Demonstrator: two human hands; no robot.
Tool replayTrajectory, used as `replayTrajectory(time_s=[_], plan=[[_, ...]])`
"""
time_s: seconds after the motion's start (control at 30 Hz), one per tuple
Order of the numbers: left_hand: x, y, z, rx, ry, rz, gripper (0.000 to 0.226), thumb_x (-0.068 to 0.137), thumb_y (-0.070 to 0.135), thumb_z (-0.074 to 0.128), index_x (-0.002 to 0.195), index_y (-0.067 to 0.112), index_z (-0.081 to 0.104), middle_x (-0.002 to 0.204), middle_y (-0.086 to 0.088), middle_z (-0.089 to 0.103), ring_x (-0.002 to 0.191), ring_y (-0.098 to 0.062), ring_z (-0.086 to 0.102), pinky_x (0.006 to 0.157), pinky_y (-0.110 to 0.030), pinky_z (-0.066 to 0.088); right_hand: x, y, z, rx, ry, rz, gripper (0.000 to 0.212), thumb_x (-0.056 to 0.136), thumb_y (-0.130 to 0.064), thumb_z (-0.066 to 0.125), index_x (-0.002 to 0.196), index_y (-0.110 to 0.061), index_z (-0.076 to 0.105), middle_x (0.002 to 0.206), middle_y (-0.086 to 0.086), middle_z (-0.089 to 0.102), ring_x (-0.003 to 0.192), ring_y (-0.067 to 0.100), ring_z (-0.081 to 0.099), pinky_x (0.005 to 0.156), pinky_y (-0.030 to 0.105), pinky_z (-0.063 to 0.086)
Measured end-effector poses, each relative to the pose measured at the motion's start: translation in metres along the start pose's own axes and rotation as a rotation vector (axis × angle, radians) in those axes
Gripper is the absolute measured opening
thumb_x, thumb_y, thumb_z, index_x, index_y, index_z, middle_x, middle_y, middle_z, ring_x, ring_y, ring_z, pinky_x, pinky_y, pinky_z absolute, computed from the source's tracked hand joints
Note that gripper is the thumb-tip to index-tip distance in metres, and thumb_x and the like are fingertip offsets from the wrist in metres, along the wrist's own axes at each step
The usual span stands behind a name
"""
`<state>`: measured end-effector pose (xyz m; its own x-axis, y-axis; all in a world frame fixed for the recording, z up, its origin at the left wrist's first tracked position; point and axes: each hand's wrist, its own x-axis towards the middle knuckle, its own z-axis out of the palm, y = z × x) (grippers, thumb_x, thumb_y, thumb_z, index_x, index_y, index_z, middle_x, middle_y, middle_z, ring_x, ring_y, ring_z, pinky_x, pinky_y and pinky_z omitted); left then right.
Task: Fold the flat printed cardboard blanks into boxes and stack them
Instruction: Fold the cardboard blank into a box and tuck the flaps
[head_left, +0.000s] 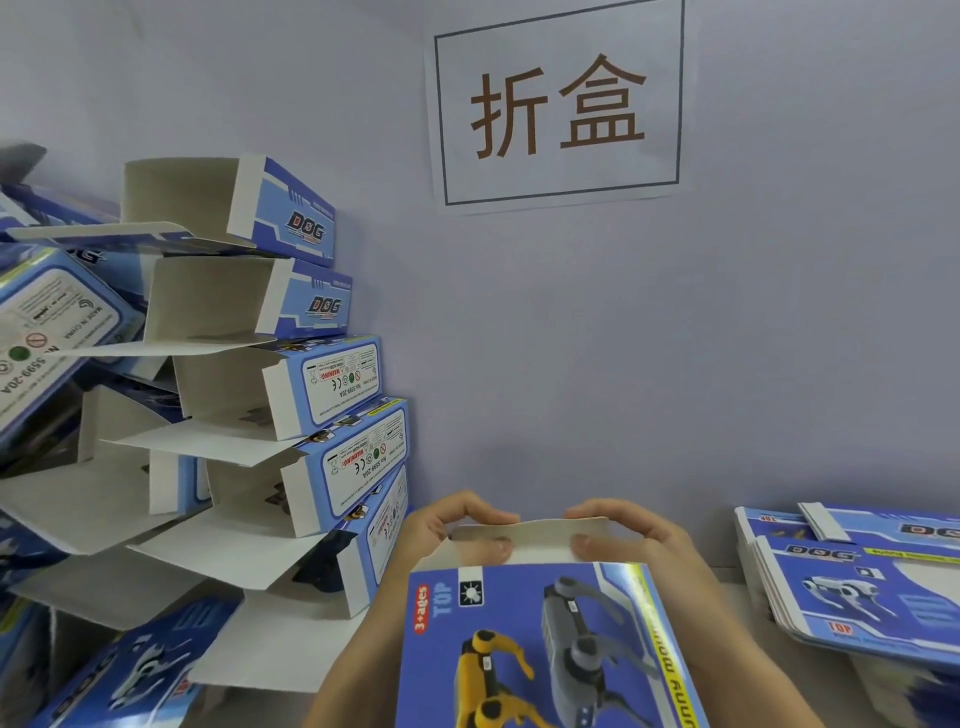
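Observation:
A blue printed box (545, 649) with robot dogs on its face stands in front of me at the bottom centre. Its white end flap (530, 532) is bent over at the far end. My left hand (447, 525) pinches the flap's left part, fingers behind and thumb in front. My right hand (628, 535) pinches its right part the same way. A leaning stack of folded boxes (291, 374) with open white flaps rises on the left. A pile of flat blanks (862, 577) lies on the right.
A pale blue wall (623, 338) stands close behind, with a white paper sign (558, 104) bearing two brown characters. More folded boxes (47, 322) lean in a jumble at the far left. The table edge (737, 577) shows between my right hand and the blanks.

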<state>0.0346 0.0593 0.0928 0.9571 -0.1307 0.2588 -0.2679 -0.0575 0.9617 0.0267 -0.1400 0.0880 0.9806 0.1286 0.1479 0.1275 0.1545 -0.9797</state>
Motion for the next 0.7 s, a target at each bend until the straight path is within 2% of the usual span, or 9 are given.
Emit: replayTrajectory(time_s=[0.13, 0.2, 0.27, 0.33, 0.37, 0.43, 0.57, 0.63, 0.7], plan=[[0.001, 0.003, -0.002, 0.021, 0.046, -0.015, 0.021, 0.088, -0.007, 0.062, 0.100, 0.009, 0.065, 0.069, 0.009, 0.073, 0.062, -0.005, 0.071, 0.049, -0.014, 0.052, 0.000, 0.004, 0.004, 0.008, 0.014, 0.026, 0.021, 0.091, -0.005, 0.061, 0.109, -0.015, 0.068, 0.078, 0.017, 0.075, 0.062, 0.027, 0.073, 0.049, 0.027, 0.055], [0.000, 0.006, 0.000, -0.043, 0.116, -0.034, 0.022, 0.090, -0.006, 0.060, 0.103, 0.012, 0.063, 0.075, 0.004, 0.071, 0.060, -0.003, 0.070, 0.047, -0.013, 0.050, 0.000, 0.004, 0.001, 0.035, 0.038, 0.006, 0.021, 0.093, -0.026, 0.061, 0.113, -0.022, 0.068, 0.084, 0.015, 0.076, 0.071, 0.030, 0.073, 0.065, 0.035, 0.058], [-0.004, 0.007, 0.002, -0.087, 0.260, -0.027, 0.015, 0.092, -0.001, 0.061, 0.098, 0.013, 0.062, 0.074, 0.002, 0.068, 0.053, -0.001, 0.067, 0.044, -0.013, 0.049, -0.002, -0.001, 0.002, 0.047, -0.064, 0.055, 0.042, 0.083, -0.047, 0.060, 0.118, -0.026, 0.068, 0.099, 0.019, 0.075, 0.091, 0.037, 0.070, 0.089, 0.047, 0.052], [-0.008, 0.005, 0.003, -0.122, 0.390, -0.006, 0.007, 0.092, 0.005, 0.063, 0.094, 0.011, 0.061, 0.066, 0.003, 0.068, 0.049, -0.001, 0.065, 0.041, -0.013, 0.047, -0.008, -0.002, -0.003, 0.003, -0.202, 0.028, 0.048, 0.090, -0.034, 0.056, 0.133, -0.014, 0.060, 0.122, 0.021, 0.068, 0.119, 0.037, 0.061, 0.103, 0.043, 0.047], [-0.009, 0.003, 0.003, -0.140, 0.439, 0.000, 0.005, 0.092, 0.008, 0.063, 0.096, 0.009, 0.060, 0.066, 0.002, 0.068, 0.048, -0.001, 0.065, 0.040, -0.013, 0.047, -0.005, -0.006, -0.003, -0.029, -0.208, 0.022, 0.045, 0.096, -0.022, 0.053, 0.139, -0.008, 0.054, 0.121, 0.016, 0.070, 0.120, 0.026, 0.062, 0.098, 0.035, 0.050], [-0.009, 0.005, 0.000, -0.183, 0.500, -0.001, 0.014, 0.094, 0.017, 0.062, 0.103, 0.008, 0.058, 0.075, -0.002, 0.065, 0.046, -0.001, 0.064, 0.038, -0.013, 0.046, -0.002, -0.013, 0.003, -0.106, -0.247, 0.002, 0.050, 0.087, -0.030, 0.063, 0.136, -0.025, 0.055, 0.102, 0.003, 0.076, 0.097, 0.015, 0.072, 0.076, 0.024, 0.056], [-0.015, 0.011, 0.003, -0.358, 0.502, -0.079, 0.020, 0.100, 0.030, 0.056, 0.108, 0.012, 0.059, 0.074, -0.003, 0.073, 0.054, -0.009, 0.069, 0.047, -0.021, 0.053, -0.007, -0.014, -0.008, -0.044, -0.185, -0.120, 0.057, 0.064, -0.050, 0.072, 0.119, -0.041, 0.060, 0.105, 0.010, 0.076, 0.089, 0.035, 0.074, 0.069, 0.039, 0.062], [-0.012, 0.022, 0.010, -0.411, 0.367, -0.118, 0.026, 0.100, 0.036, 0.054, 0.115, 0.016, 0.061, 0.100, -0.008, 0.076, 0.078, -0.024, 0.073, 0.074, -0.040, 0.058, -0.006, -0.015, -0.012, -0.022, -0.053, -0.183, 0.059, 0.063, -0.054, 0.072, 0.119, -0.040, 0.060, 0.102, 0.009, 0.076, 0.084, 0.035, 0.075, 0.063, 0.037, 0.061], [-0.019, 0.026, 0.013, -0.366, 0.129, 0.039, 0.024, 0.104, 0.031, 0.046, 0.102, 0.012, 0.060, 0.121, -0.009, 0.067, 0.071, -0.008, 0.073, 0.077, -0.024, 0.058, -0.004, -0.016, -0.011, -0.003, 0.025, -0.245, 0.058, 0.063, -0.058, 0.070, 0.117, -0.041, 0.060, 0.099, 0.006, 0.077, 0.083, 0.031, 0.075, 0.066, 0.037, 0.059]])
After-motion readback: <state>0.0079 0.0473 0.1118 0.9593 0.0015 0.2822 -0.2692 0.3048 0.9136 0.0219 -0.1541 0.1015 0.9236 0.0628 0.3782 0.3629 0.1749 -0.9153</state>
